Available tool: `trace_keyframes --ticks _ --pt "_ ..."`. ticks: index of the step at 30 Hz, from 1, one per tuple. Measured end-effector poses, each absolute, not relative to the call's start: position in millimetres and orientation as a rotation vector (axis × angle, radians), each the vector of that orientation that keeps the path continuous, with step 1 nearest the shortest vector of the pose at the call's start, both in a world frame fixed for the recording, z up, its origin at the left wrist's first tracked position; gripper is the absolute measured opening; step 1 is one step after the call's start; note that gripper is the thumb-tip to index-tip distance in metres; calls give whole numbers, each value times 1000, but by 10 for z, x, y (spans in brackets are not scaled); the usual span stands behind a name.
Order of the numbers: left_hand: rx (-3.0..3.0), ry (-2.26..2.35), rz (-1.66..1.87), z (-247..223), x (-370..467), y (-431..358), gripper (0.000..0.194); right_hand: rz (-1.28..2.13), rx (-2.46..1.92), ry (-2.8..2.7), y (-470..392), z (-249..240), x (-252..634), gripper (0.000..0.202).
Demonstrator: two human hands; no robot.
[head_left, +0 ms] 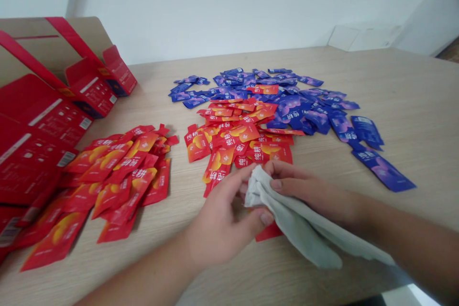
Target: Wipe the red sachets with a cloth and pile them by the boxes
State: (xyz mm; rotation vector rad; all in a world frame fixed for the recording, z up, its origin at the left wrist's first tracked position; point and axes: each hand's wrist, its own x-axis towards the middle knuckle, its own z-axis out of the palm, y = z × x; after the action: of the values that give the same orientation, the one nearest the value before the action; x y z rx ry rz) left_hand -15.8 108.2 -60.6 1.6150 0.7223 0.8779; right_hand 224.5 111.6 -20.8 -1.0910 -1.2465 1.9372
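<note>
A pale grey-green cloth (pixel 304 222), bunched and folded, hangs between my hands above the front of the table. My left hand (pixel 225 217) pinches its bunched end between thumb and fingers. From the other side my right hand (pixel 304 189) grips the same end, thumb on top, with the loose folds trailing down to the right. Just beyond my fingers lies a heap of red sachets (pixel 240 138) with orange pictures. One more red sachet (pixel 268 233) shows partly under the cloth. Blue-purple sachets (pixel 294 107) spread behind and to the right of that heap.
Red cardboard boxes (pixel 43 114) with open flaps stand along the left side. A second pile of red sachets (pixel 122 167) lies in front of them on the wooden table (pixel 405 105). A white box (pixel 362 37) sits at the back right by the wall.
</note>
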Motion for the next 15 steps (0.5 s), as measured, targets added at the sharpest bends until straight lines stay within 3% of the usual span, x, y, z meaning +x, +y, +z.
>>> trace_keyframes --ticks 4,9,15 --pt "1393 598 917 -548 -124 1008 83 1876 -1114 -1335 1050 -220 2192 36" --pt "1274 774 810 -429 -42 1027 37 1879 -1147 -1390 1023 -264 2209 43" --pt "1218 851 795 -421 -27 1097 35 1812 -1079 -1713 1011 -160 2266 59"
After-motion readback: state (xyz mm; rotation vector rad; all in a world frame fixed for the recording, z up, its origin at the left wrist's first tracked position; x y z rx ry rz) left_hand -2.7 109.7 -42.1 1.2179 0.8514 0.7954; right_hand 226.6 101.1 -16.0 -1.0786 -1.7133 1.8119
